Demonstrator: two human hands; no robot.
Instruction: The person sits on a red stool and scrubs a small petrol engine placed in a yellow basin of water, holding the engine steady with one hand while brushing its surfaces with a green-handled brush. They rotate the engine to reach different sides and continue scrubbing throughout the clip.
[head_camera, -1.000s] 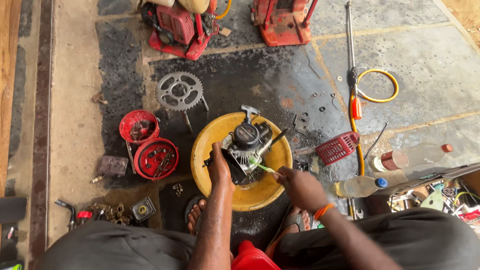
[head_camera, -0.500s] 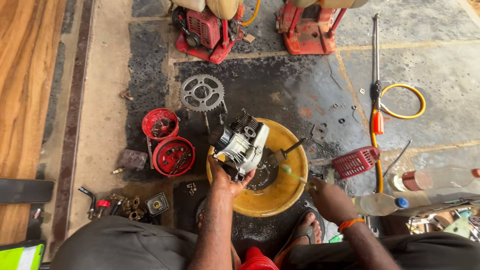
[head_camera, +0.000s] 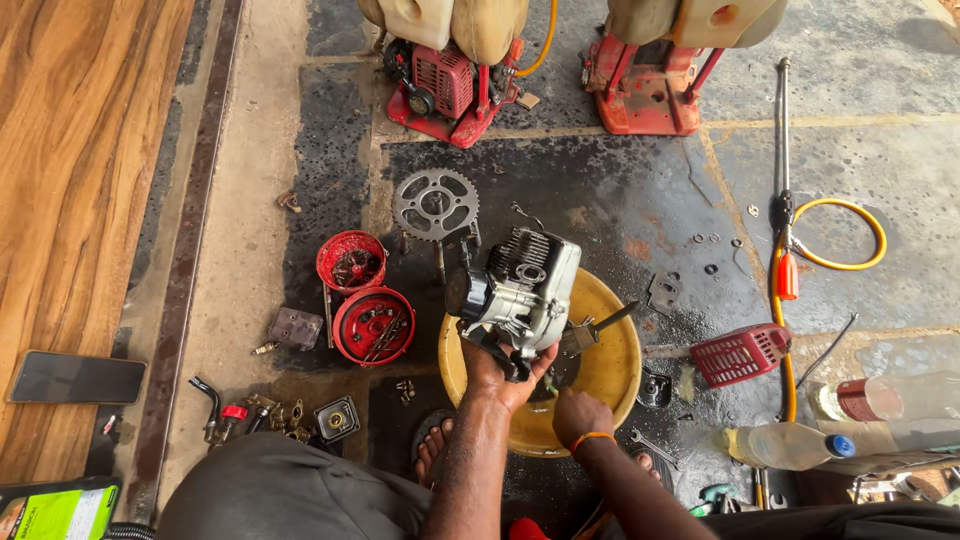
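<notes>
Now the left hand (head_camera: 500, 375) has lifted the engine (head_camera: 520, 290), fingers gripping it, above the yellow basin (head_camera: 615, 370); right hand (head_camera: 580, 415) fingers unclear.

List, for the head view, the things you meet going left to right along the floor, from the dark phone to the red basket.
Phone → small metal block → red round cover → engine held in the left hand → red basket.

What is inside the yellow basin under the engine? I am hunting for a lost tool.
In the yellow basin, a dark tool leans on the rim and the right hand reaches in. The engine, held by the left hand, hides the rest.
</notes>
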